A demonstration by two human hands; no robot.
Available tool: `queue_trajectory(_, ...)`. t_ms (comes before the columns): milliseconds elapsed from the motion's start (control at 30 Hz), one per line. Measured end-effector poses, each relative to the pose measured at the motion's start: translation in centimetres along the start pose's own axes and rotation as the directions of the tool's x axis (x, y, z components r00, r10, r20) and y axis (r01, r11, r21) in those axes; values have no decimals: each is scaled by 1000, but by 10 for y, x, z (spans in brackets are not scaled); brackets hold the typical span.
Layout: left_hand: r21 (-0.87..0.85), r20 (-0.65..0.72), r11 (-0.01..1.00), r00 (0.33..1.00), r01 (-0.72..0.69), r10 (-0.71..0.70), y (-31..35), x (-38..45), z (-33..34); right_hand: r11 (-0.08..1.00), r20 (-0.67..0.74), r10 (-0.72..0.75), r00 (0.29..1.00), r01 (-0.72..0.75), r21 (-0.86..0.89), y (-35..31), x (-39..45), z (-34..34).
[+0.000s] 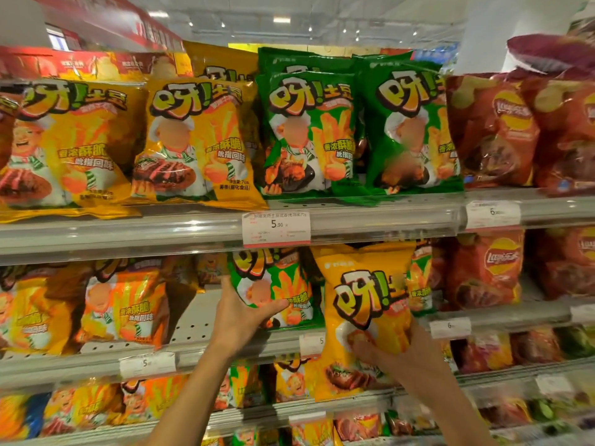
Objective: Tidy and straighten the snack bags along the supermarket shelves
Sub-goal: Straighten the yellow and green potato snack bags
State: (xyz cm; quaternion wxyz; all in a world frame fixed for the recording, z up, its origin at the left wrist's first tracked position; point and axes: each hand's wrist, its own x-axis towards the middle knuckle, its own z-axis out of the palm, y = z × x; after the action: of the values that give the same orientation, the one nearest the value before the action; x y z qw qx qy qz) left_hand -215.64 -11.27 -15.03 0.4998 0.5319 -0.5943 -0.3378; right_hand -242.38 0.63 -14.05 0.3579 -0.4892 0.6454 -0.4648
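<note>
My left hand (pixel 244 313) grips the left edge of a green snack bag (pixel 283 284) that stands on the second shelf (pixel 193 320). My right hand (pixel 396 349) holds a yellow snack bag (pixel 363 297) by its lower part, out in front of the shelf edge and just right of the green bag. The yellow bag covers part of another green bag (pixel 420 281) behind it. On the top shelf (pixel 370 214) stand yellow bags (pixel 196 143) on the left and green bags (pixel 309 133) in the middle.
Red chip bags (pixel 489 133) fill the right side of both upper shelves. Orange-yellow bags (pixel 128 307) stand at the left of the second shelf, with bare perforated shelf between them and my left hand. Price tags (pixel 276 227) hang on the rails. Lower shelves hold more bags.
</note>
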Motion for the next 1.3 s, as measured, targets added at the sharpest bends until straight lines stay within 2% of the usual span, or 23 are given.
queue_trajectory(267, 22, 42, 1000, 999, 20, -21, 11, 2, 45, 997, -118, -24, 993, 33, 68, 7, -1, -28)
queue_trajectory(400, 48, 70, 997, 995, 67, -70, 17, 4, 52, 998, -115, -45, 992, 50, 43, 12, 0, -29)
queue_trajectory(533, 77, 164, 992, 981, 97, -108, 15, 6, 58, 999, -92, -43, 995, 45, 14, 14, -1, -26)
queue_trajectory(667, 221, 146, 973, 984, 67, -101, 17, 2, 54, 997, -78, -81, 994, 81, -10, 13, -3, -20)
queue_trajectory(733, 250, 193, 967, 977, 40, -90, 18, -4, 45, 996, -60, -91, 994, 90, -18, 11, -5, -14)
queue_trajectory(833, 435, 179, 900, 982, -30, -53, 12, -23, 25, 991, -19, -125, 992, 124, -44, 5, -9, 0)
queue_trajectory(900, 543, 109, 830, 991, -124, 77, 3, -43, 5, 988, 19, -148, 989, 149, -37, 0, -12, 17)
queue_trajectory(967, 588, 29, 780, 969, -214, 244, -11, -66, -20, 988, 52, -151, 987, 153, -28, -5, -17, 37)
queue_trajectory(1033, 636, -65, 739, 938, -224, 340, -26, -83, -50, 988, 79, -151, 985, 154, -28, -10, -23, 60)
queue_trajectory(1167, 745, -173, 662, 933, -86, 316, -56, -93, -114, 982, 101, -187, 977, 190, -19, -27, -33, 113)
queue_trajectory(1300, 823, -129, 563, 944, -69, 304, -74, -89, -166, 989, 31, -147, 989, 148, -19, -45, -33, 167)
